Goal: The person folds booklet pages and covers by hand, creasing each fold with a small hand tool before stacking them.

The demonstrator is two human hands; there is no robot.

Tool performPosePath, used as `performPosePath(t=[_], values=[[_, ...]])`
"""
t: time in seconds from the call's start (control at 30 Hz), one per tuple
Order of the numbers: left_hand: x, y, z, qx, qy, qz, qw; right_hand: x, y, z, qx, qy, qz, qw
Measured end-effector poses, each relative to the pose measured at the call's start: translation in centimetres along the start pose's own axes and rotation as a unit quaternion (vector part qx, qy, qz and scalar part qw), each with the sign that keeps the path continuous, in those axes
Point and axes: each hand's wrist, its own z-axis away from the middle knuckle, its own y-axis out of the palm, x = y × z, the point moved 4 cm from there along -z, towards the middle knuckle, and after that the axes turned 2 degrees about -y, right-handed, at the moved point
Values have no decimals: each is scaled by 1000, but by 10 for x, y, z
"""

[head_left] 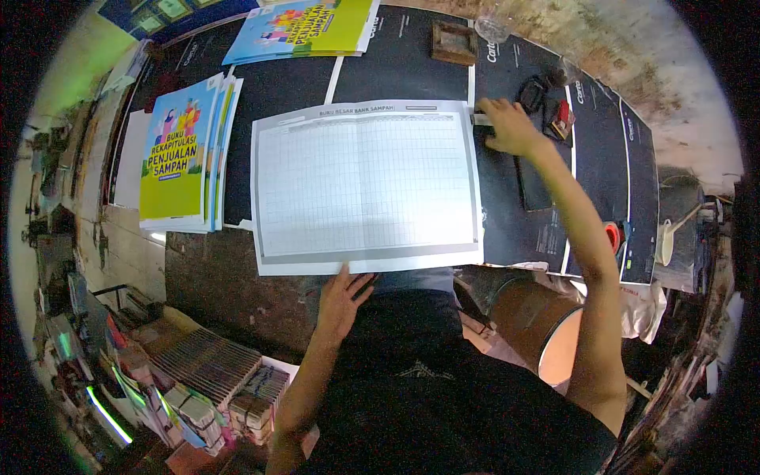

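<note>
A wide white printed sheet (364, 190) with a ruled table and the heading "Buku Besar Bank Sampah" lies spread in front of me, with a crease down its middle. My left hand (343, 304) is at the sheet's near edge, fingers apart, one fingertip touching the margin. Just past the upper right corner, my right hand (513, 128) rests with thumb and fingers apart. In the gap between them shows a small pale object (480, 119), too small to name. To the left is a stack of colourful books (174, 158) titled "Buku Rekapitulasi Penjualan Sampah".
More such books (305, 30) lie at the far side of the black-covered table (396, 71). A wooden frame-like block (454, 43), a dark pouch with a red box (562, 120) and a red tape roll (612, 236) are around. A drum (538, 324) and bundled stacks (206, 364) stand below.
</note>
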Motion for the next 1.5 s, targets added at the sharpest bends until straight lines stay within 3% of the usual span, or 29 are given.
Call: performPosePath(t=[0.13,0.2,0.27,0.3,0.33,0.37,0.4,0.47,0.5,0.53,0.57,0.63,0.67,0.7,0.77,0.8,0.9,1.0,1.03,1.1,1.17,1.2,1.27,1.3,1.37,1.43,1.47,1.5], values=[[-7,9,-2,-25,85,-65,994,-2,8,-24,58,41,14,997],[-23,17,6,-55,115,-69,989,-21,7,-18,5,28,78,997],[-28,3,-4,-43,128,-128,982,-34,-19,-12,51,112,71,990],[-27,-3,-7,-38,128,-158,978,-68,-11,1,-69,33,81,994],[-38,4,0,-42,166,-173,970,-60,-35,22,-182,17,93,979],[-42,-3,-7,-80,204,-180,959,-39,-67,41,-182,39,44,982],[-44,-15,-13,-121,235,-190,946,-34,-84,58,-139,208,-86,964],[-71,-18,-8,-61,203,-265,941,-31,-86,95,-245,111,-312,911],[-76,-25,-11,-56,152,-287,944,3,-98,107,-228,115,-396,882],[-84,-27,-17,-45,110,-308,944,23,-106,128,-205,222,-360,883],[-87,-33,-19,-36,62,-330,941,43,-102,146,-220,198,-438,849],[-88,-65,-21,-49,44,-397,915,62,-85,182,-172,255,-447,840],[-86,-88,-24,-58,38,-429,901,68,-66,195,-211,247,-439,838],[-79,-123,-32,-67,73,-416,904,80,-60,203,-193,262,-460,826],[-69,-190,-35,-215,189,-474,833,92,-40,219,-185,284,-495,800],[-51,-229,-36,-272,204,-515,787,91,-21,223,-195,290,-511,785],[26,-325,-25,-353,111,-607,703,113,-25,190,-188,204,-325,904],[91,-376,-9,-357,-4,-652,669,106,-28,131,-147,168,-189,956],[101,-387,-8,-375,5,-654,657,98,-23,118,-147,150,-146,967],[106,-412,-15,-456,80,-667,584,81,-14,101,-85,211,-101,968],[85,-405,2,-508,177,-612,580,68,-4,87,-43,244,-66,966],[60,-370,21,-514,238,-553,611,61,5,89,-31,251,-51,966],[9,-331,40,-532,285,-497,624,51,15,93,-98,171,-44,979],[-6,-325,46,-546,263,-507,613,57,6,93,-168,125,-39,977],[-44,-284,71,-478,209,-526,672,74,-15,93,-301,34,-35,952],[-66,-298,65,-537,281,-455,653,143,-60,89,-282,-29,-251,926],[-79,-279,75,-538,249,-443,672,187,-73,86,-249,-45,-315,915],[-96,-256,87,-539,222,-429,690,228,-67,75,-215,-142,-405,877]])
